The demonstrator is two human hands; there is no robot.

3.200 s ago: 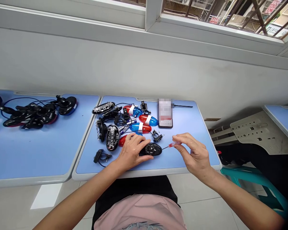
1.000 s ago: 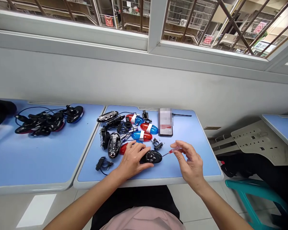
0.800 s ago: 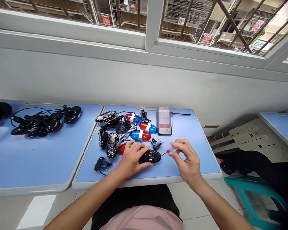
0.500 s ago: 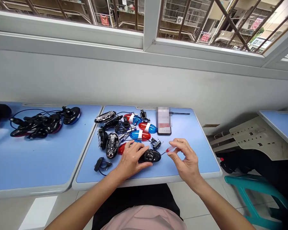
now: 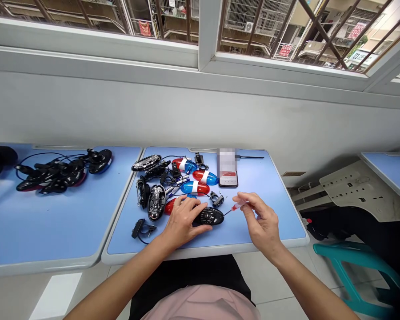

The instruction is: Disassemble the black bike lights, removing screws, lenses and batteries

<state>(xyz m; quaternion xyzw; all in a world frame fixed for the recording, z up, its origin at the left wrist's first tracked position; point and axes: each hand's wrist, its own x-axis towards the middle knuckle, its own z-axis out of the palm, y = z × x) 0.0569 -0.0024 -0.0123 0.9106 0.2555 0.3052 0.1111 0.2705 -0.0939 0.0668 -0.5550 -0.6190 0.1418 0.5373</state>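
On the blue table, my left hand (image 5: 186,221) is closed over the left part of a black oval housing (image 5: 212,216), holding it against the tabletop. A small screwdriver (image 5: 234,207) with a clear and red handle is pinched in my right hand (image 5: 261,222). Its shaft slants down to the left, with the tip at the housing's right end; whether it touches a screw is too small to tell. Just behind my left hand lies a partly covered red and blue lens cover (image 5: 170,206). Beside the housing rests a black clamp bracket (image 5: 216,199).
Several red, white and blue covers (image 5: 205,177) and open light bodies (image 5: 156,202) crowd the table's left half. A phone (image 5: 228,169) lies at the back. More black light units (image 5: 66,171) sit on the left table (image 5: 70,222). A teal stool (image 5: 350,266) stands at right.
My right hand has shifted slightly right and tilted, with the screwdriver handle turned in its fingers. The left hand and the housing stay in place.
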